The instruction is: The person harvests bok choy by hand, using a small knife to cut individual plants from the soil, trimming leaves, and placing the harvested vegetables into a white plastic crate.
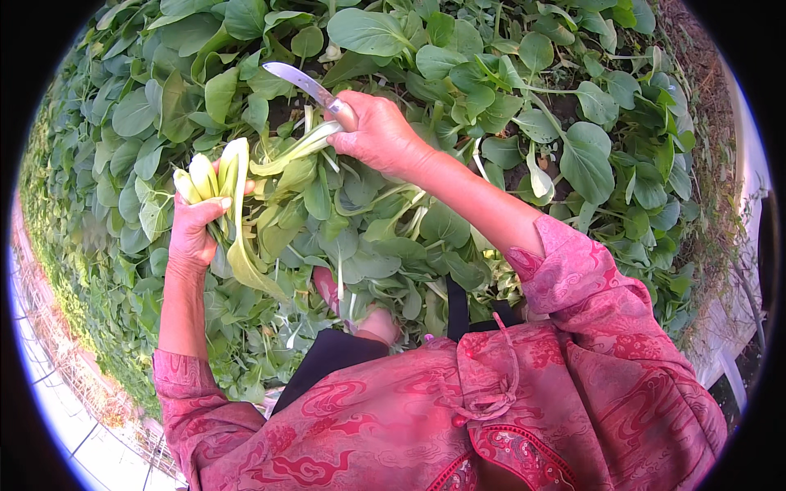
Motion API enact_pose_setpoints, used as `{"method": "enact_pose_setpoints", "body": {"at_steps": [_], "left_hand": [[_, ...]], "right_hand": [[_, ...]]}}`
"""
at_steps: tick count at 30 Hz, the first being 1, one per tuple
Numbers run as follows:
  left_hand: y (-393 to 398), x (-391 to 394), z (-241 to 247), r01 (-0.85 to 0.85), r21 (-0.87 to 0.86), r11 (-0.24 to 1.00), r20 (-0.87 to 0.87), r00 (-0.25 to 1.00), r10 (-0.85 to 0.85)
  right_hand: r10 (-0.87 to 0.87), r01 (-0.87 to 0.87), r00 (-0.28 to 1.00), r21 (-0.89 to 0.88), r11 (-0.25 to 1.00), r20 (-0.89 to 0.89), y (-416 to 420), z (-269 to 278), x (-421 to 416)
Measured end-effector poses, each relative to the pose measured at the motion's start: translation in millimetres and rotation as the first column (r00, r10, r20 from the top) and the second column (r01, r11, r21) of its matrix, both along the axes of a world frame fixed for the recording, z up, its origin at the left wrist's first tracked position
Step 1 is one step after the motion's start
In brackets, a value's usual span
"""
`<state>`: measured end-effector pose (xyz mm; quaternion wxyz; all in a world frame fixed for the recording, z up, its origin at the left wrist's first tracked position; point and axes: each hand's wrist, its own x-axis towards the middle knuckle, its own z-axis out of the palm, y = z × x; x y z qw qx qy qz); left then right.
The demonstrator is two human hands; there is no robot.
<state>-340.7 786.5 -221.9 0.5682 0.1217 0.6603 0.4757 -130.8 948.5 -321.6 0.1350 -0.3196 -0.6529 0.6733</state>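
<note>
My left hand (198,230) is closed around a bunch of leafy greens (206,175), their pale cut stem ends pointing up. One yellowish leaf (245,261) hangs loose from that bunch on its right side. In my right hand (377,132) is a knife with a curved blade (304,83) and a wooden handle, the blade pointing away to the upper left. Pale leaf stalks (307,146) are also pinched in the right hand, below the knife handle, with yellowing leaves trailing from them. The two hands are apart, above the plants.
A dense bed of broad-leaved greens (546,55) surrounds me. Loose leaves (393,251) lie in a heap before my feet, and a foot (379,325) shows among them. Bare soil and dry stems (706,80) border the bed at right, with a pale sheet edge (746,147) beyond.
</note>
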Motion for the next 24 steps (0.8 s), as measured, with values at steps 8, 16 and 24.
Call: {"method": "enact_pose_setpoints", "body": {"at_steps": [8,16,24], "left_hand": [[35.8,28.9,56.8,-0.072,0.258,0.964,0.148,0.988,0.034],[73.0,54.3,89.4,0.125,0.431,0.894,0.084,0.981,-0.177],[102.6,192.2,48.9,0.092,0.34,0.936,0.648,0.698,-0.304]], "right_hand": [[-0.046,0.039,0.998,0.117,0.992,0.051,29.4,90.2,105.2],[0.062,-0.044,0.99,0.142,0.989,-0.126,77.5,191.2,176.5],[0.07,-0.072,0.996,-0.038,0.997,-0.058,55.7,186.1,171.5]]}}
